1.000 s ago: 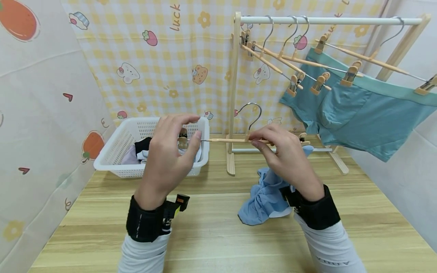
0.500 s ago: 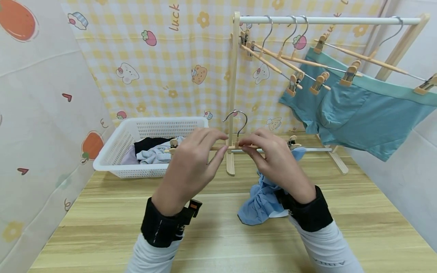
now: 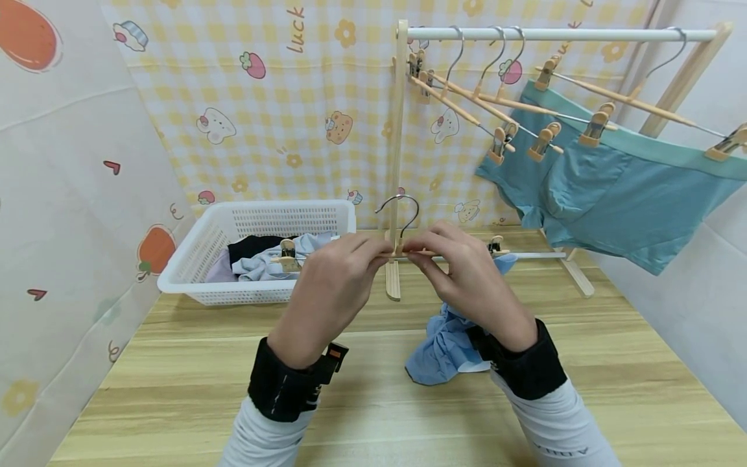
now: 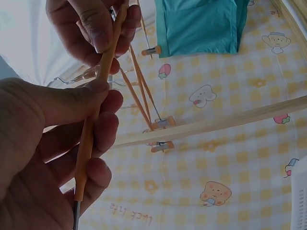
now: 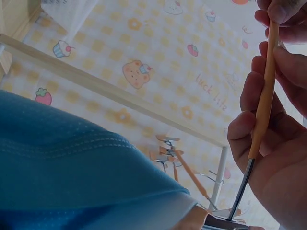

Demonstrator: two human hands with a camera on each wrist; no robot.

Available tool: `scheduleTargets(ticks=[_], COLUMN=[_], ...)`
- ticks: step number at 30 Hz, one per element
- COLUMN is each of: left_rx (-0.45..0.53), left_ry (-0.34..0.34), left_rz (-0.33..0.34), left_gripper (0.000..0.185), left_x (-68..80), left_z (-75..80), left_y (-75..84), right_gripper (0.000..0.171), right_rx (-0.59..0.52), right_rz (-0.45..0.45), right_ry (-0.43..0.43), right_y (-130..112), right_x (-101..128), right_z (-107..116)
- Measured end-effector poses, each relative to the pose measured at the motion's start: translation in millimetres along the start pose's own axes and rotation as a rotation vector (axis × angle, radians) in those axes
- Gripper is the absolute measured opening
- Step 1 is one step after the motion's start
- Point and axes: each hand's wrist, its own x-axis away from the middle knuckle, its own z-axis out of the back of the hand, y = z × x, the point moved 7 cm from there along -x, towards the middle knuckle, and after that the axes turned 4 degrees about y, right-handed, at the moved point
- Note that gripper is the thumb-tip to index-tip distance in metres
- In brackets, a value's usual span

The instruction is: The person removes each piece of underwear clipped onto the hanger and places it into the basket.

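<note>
Both hands hold a wooden clip hanger (image 3: 399,249) level in front of the rack, its metal hook pointing up. My left hand (image 3: 332,285) pinches the bar just left of the hook, fingers curled round it in the left wrist view. Right of the hook, my right hand (image 3: 473,279) grips the bar between thumb and fingers. The hanger's left clip (image 3: 288,250) appears in front of the basket with nothing in it. At the right clip (image 3: 495,244) a light blue garment (image 3: 438,350) is attached; it droops onto the table, partly hidden by the right hand and wrist.
A white basket (image 3: 165,283) with black, grey and lilac clothes stands at the back left. Behind the hands rises a wooden rack (image 3: 398,130); several bare clip hangers (image 3: 461,107) and teal boxer briefs (image 3: 630,194) on another hanger hang from its rail.
My left hand has moved right from the hanger's left end and taken hold of the bar near the hook. The hanger and right hand have shifted slightly left and down.
</note>
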Motion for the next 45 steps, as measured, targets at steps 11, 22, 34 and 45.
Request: scheduleTargets(ticks=[11, 22, 34, 45], left_rx=[0.009, 0.000, 0.068, 0.079], left_ry=[0.044, 0.076, 0.097, 0.087], left_rz=[0.010, 0.024, 0.059, 0.069], left_gripper=[0.010, 0.012, 0.011, 0.013], left_x=[1.3, 0.7, 1.8, 2.2], left_z=[4.5, 17.6, 26.9, 26.3], left_y=[-7.1, -16.2, -24.8, -25.9], right_gripper=[0.022, 0.027, 0.020, 0.017], right_rx=[0.034, 0.003, -0.024, -0.047], right_rz=[0.013, -0.150, -0.208, -0.171], right_ry=[0.172, 0.266, 0.161, 0.209], right_y=[1.5, 31.2, 47.9, 47.8], right_x=[0.5, 6.3, 5.8, 6.0], right_z=[36.1, 71.0, 62.8, 63.4])
